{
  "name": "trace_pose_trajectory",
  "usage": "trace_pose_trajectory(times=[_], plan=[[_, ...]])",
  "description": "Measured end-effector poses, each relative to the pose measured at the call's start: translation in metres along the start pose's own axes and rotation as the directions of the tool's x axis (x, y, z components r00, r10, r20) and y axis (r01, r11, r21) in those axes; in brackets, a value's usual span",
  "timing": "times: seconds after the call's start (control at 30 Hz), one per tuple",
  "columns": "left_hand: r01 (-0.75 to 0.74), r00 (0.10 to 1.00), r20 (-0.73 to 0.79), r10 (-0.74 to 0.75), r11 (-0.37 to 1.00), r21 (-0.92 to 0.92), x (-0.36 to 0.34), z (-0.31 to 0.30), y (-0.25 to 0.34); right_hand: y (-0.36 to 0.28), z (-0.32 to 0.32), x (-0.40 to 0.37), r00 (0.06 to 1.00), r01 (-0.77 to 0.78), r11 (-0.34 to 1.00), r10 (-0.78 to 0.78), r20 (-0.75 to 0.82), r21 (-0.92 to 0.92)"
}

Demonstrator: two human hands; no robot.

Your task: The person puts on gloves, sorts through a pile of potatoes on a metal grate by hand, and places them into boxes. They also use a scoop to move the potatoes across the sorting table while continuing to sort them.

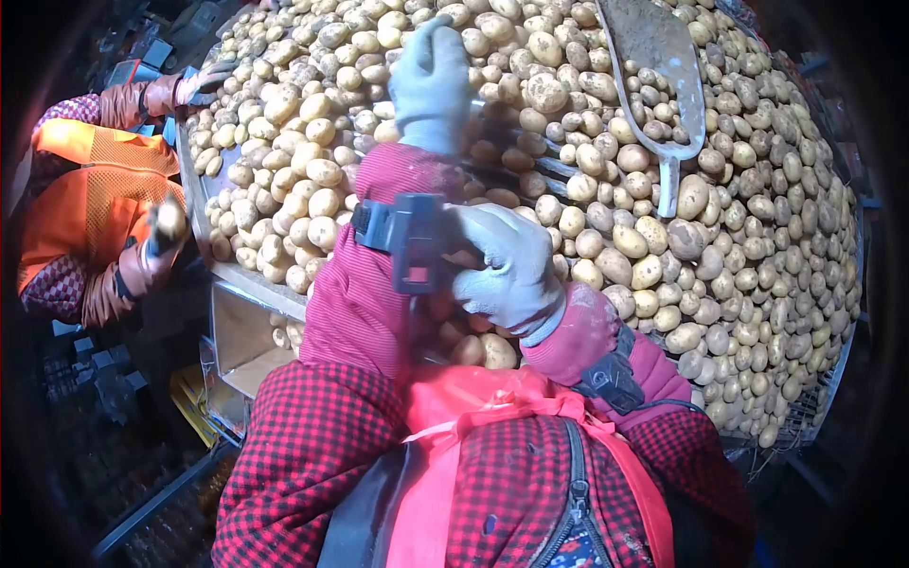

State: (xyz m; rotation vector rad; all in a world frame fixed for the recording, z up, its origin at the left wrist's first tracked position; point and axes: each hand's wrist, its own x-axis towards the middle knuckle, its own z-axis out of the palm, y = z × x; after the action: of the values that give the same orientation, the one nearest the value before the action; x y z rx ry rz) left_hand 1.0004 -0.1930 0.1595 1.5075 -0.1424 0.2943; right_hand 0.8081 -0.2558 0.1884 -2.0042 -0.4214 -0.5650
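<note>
Potatoes (653, 270) lie in a broad heap in front of me. My left hand (431, 90), in a pale grey-blue glove, reaches over the far part of the heap. Its fingers look curled, and whatever they may hold is hidden beneath them. Closer to my body, my right hand (507, 270), gloved the same way, has its fingers bent round a potato (462, 257), which shows only in part. Metal bars (554, 175) show between potatoes just beyond my right hand.
A metal scoop (668, 142) with small potatoes in it rests on the heap, handle towards me. At left, another person in an orange vest (104, 189) has one gloved hand (204, 85) at the heap's edge and a potato (170, 220) in the other. Below them is an open box (251, 331).
</note>
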Motion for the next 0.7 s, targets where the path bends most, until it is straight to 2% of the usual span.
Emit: trace_pose_trajectory(times=[0.03,0.07,0.13,0.2,0.23,0.33,0.37,0.4,0.43,0.47,0.53,0.57,0.6,0.67,0.7], plan=[[-0.005,1.0,0.01,0.005,0.999,0.038,-0.008,0.002,-0.001,-0.004,-0.002,0.002,0.999,0.0,1.0,0.001,0.032,-0.006],[-0.093,0.995,0.031,0.094,0.996,-0.014,-0.013,0.005,-0.006,-0.007,-0.003,0.004,0.998,-0.001,1.0,0.002,0.062,-0.013],[-0.078,0.996,0.053,0.07,0.984,0.161,-0.017,0.002,-0.01,-0.007,-0.004,0.008,0.996,0.011,0.999,-0.007,0.093,-0.048],[-0.179,0.981,0.109,0.159,0.96,0.216,-0.018,-0.002,0.005,-0.009,0.0,0.008,0.994,0.03,0.995,-0.019,0.104,-0.096],[-0.196,0.978,0.109,0.179,0.966,0.169,-0.016,-0.001,0.001,-0.013,-0.001,0.011,0.987,-0.031,0.997,0.043,0.153,-0.076],[-0.217,0.969,0.161,0.187,0.957,0.193,-0.015,0.0,-0.027,-0.017,0.005,0.013,0.992,-0.081,0.995,0.085,0.089,-0.051],[-0.332,0.943,0.154,0.294,0.853,0.404,-0.026,0.002,-0.023,-0.022,0.009,0.016,0.997,-0.032,0.992,0.025,0.066,0.119],[-0.513,0.858,0.299,0.417,0.662,0.547,-0.039,0.004,-0.023,-0.031,0.012,0.02,0.999,0.02,0.959,-0.031,0.035,0.284],[-0.613,0.789,0.411,0.456,0.624,0.485,-0.056,0.009,-0.022,-0.047,0.007,0.027,0.992,0.033,0.965,-0.064,0.112,0.259],[-0.711,0.697,0.515,0.499,0.577,0.403,-0.061,0.016,-0.02,-0.048,0.016,0.028,0.993,0.113,0.973,-0.105,-0.047,0.203],[-0.629,0.759,0.481,0.44,0.688,0.364,-0.062,0.017,-0.022,-0.025,0.01,0.028,0.992,0.022,0.964,0.012,-0.123,0.266],[-0.691,0.719,0.439,0.538,0.623,0.367,-0.051,0.019,-0.032,-0.021,-0.005,0.018,0.976,-0.215,0.909,0.205,0.068,0.356],[-0.712,0.695,0.507,0.509,0.583,0.391,-0.048,0.014,-0.03,-0.018,-0.011,0.015,0.984,-0.162,0.92,0.177,-0.009,0.357],[-0.747,0.651,0.636,0.415,0.501,0.437,-0.045,0.003,-0.028,-0.019,-0.009,0.006,0.916,-0.367,0.796,0.399,0.038,0.481],[-0.695,0.663,0.728,0.175,0.504,0.513,-0.047,0.008,-0.039,-0.012,-0.002,0.001,0.925,-0.354,0.821,0.377,0.04,0.449]])
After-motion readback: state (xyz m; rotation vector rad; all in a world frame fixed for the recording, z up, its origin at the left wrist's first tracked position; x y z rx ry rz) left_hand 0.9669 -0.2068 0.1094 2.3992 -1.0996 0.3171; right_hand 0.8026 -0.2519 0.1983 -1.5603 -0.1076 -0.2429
